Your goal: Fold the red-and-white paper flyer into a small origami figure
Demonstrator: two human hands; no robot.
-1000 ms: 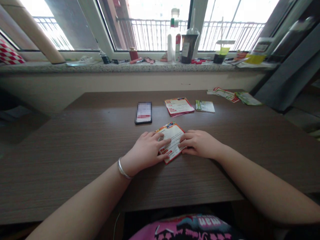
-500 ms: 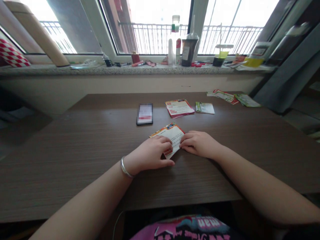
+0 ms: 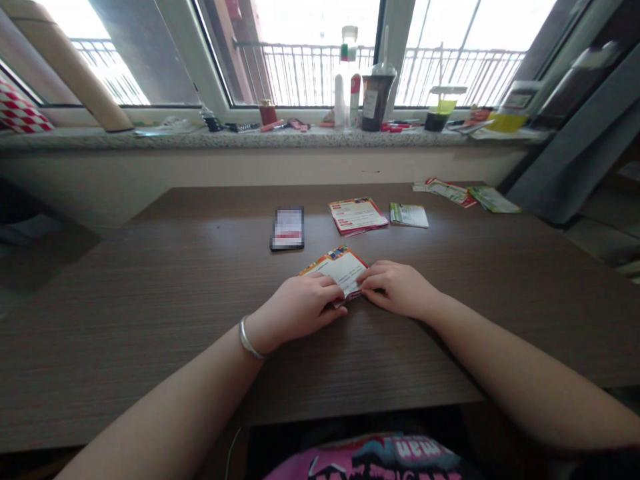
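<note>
At the near edge of the view, a pink printed garment (image 3: 390, 457) shows below the edge of the table (image 3: 150, 300), a dark wood-grain surface. Both forearms extend forward over the table; a silver bangle (image 3: 247, 339) sits on the left wrist. The left hand (image 3: 300, 308) rests knuckles-up on the near left part of a leaflet (image 3: 341, 267), fingers curled down over its edge and the thumb lying along the near side, so that the paper is gripped between fingers and thumb. The right hand (image 3: 397, 287) meets the leaflet at its right corner, fingers bent and closed on that corner; the thumb is hidden under the hand. The leaflet lies at the table's centre between the two hands, white with red and orange borders, its far corner free and pointing away from the person. Whether it is flat or partly folded cannot be told. Beyond it, to the left, a phone (image 3: 287, 228) lies face-up, apart from the leaflet. To the right of the phone lies a stack of red leaflets (image 3: 357, 215), with a green leaflet (image 3: 409, 215) just beside it. Further leaflets (image 3: 453, 191) lie at the far right corner. Behind the table, a stone windowsill (image 3: 150, 139) carries a dark lidded cup (image 3: 375, 100) and a clear bottle (image 3: 349, 67).
</note>
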